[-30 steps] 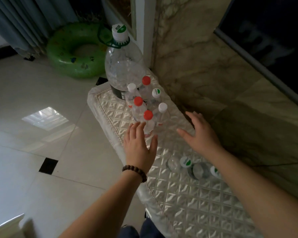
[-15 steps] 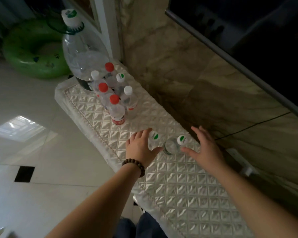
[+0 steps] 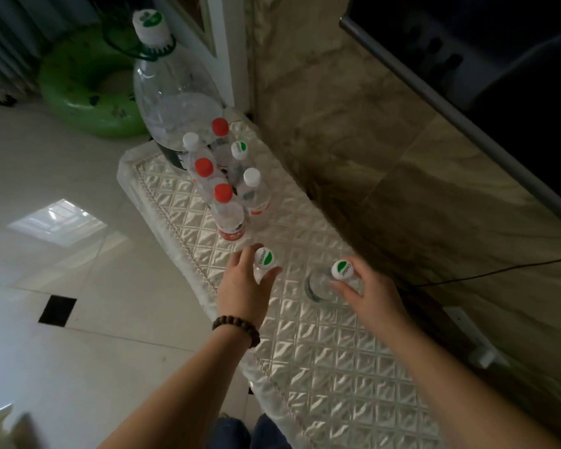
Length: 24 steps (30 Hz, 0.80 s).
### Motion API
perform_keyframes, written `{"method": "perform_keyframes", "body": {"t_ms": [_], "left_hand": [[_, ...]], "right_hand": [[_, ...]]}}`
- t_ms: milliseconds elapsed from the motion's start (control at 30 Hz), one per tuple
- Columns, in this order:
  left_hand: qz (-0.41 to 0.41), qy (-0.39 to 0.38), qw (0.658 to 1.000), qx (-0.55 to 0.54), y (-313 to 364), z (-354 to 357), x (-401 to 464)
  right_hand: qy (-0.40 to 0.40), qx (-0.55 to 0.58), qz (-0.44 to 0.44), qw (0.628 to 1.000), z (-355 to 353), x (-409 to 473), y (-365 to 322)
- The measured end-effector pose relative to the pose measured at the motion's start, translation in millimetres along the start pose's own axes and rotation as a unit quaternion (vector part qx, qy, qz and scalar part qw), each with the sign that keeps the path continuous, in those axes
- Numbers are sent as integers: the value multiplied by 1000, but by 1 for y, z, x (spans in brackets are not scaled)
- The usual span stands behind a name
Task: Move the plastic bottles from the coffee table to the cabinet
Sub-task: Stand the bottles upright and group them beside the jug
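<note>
- Two small clear bottles, green-white caps [image 3: 266, 257] [image 3: 342, 269], upright, apart, on quilted cabinet top [image 3: 321, 345].
- Six capped bottles [image 3: 230, 192] clustered upright behind; large jug [image 3: 175, 92] rearmost.

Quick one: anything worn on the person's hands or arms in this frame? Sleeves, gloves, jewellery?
Both forearms are bare, with no sleeves in view. No gloves on the left hand or the right hand, and no rings that I can make out. The only item is a bracelet of dark round beads around the left wrist. The right wrist carries nothing.
</note>
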<state>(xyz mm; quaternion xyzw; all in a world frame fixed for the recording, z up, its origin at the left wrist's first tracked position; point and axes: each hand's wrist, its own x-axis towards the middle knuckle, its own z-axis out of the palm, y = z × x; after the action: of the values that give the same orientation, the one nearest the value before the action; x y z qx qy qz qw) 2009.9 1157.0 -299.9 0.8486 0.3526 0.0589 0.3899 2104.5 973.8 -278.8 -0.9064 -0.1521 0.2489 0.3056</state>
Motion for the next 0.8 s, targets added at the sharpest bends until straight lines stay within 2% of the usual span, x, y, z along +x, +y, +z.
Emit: {"method": "perform_keyframes", "body": {"t_ms": [233,433,800], "left_hand": [[-49,55,997,-25,-15,-8,23],[-62,70,994,-52,-9,-8,52],[-73,76,991,-88,-8,4,65]], "right_hand": [[6,-2,-84,996,9,57,-45],[-19,-61,-120,991,27,102,-83],[-31,-85,-117,989,44,129,-94]]}}
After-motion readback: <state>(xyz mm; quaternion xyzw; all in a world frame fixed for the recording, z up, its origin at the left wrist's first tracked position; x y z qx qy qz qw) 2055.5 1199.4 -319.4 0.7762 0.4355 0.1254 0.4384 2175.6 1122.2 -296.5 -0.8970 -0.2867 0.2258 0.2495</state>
